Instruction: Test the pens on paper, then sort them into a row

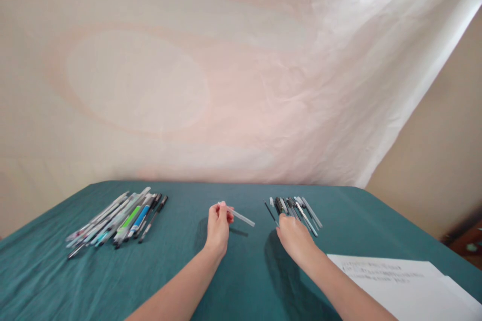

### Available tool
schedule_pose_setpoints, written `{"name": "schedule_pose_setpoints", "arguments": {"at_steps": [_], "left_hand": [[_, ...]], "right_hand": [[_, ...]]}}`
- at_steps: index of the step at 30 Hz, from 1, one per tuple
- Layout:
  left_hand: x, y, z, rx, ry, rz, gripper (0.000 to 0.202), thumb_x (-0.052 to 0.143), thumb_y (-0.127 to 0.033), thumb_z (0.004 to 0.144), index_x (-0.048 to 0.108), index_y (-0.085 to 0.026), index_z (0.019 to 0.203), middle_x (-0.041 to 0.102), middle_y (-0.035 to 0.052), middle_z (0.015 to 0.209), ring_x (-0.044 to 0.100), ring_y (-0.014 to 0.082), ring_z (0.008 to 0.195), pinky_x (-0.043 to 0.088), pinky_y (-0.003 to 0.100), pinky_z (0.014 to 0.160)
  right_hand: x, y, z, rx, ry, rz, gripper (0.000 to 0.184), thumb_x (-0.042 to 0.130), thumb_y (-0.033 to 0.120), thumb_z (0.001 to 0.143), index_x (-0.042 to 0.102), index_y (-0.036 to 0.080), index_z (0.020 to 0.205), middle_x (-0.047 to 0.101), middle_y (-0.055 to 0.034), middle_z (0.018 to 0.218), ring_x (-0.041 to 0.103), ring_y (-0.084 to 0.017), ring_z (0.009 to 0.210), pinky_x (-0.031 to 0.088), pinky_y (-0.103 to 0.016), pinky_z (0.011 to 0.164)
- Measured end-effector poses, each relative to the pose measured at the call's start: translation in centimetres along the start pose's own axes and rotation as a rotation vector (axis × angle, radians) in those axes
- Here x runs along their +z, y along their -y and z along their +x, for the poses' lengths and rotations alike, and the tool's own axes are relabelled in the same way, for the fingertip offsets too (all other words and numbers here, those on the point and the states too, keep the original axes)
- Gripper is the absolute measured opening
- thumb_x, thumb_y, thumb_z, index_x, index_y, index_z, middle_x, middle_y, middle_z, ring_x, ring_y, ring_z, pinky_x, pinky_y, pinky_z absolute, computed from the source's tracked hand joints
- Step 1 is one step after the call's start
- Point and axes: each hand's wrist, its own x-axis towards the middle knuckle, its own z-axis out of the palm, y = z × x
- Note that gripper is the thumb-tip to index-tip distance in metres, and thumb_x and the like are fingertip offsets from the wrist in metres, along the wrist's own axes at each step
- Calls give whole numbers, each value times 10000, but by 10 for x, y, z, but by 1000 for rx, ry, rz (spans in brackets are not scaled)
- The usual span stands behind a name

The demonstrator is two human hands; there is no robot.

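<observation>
My left hand [218, 228] pinches one end of a translucent, empty-looking pen barrel [241, 216], which slants down to the right just above the cloth. My right hand [297, 238] is closed, its fingers mostly turned away from view. From its fingertips a thin dark pen refill [270, 211] points up and to the left. Just beyond that hand lies a small group of pen parts, with dark pieces [279, 204] and a pale barrel [312, 212] among them. A small clear cap-like piece [271, 201] lies at the group's left end.
A larger heap of pens lies on the left, including a green one [131, 216] and a blue one [140, 218]. Sheets of paper with writing [391, 288] lie at the front right. Green cloth [181, 271] covers the table, and a pale sheet [233, 85] hangs behind.
</observation>
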Motion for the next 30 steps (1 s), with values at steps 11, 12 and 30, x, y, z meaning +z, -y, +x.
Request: {"name": "schedule_pose_setpoints", "arguments": {"at_steps": [11,12,30], "left_hand": [[2,-6,-3,1,44,33,365,497,-495,740,492,-137,811,547,0,640,456,78,513,380,216,511],[2,-7,-4,1,46,35,368,500,-497,737,492,-137,808,549,1,640,458,78,512,379,216,511],[9,-17,-12,-5,229,96,326,523,-456,739,513,-135,796,570,11,617,494,90,510,413,226,531]], "right_hand": [[0,-12,50,-184,-157,43,119,506,143,782,576,146,879,605,-75,889,556,-156,873,333,-225,735],[1,-11,53,-189,-159,42,128,497,137,786,578,147,886,600,-72,895,555,-154,874,331,-223,739],[9,7,43,-323,-160,-84,250,398,183,857,643,182,801,606,-64,870,499,-175,899,337,-242,764]]}}
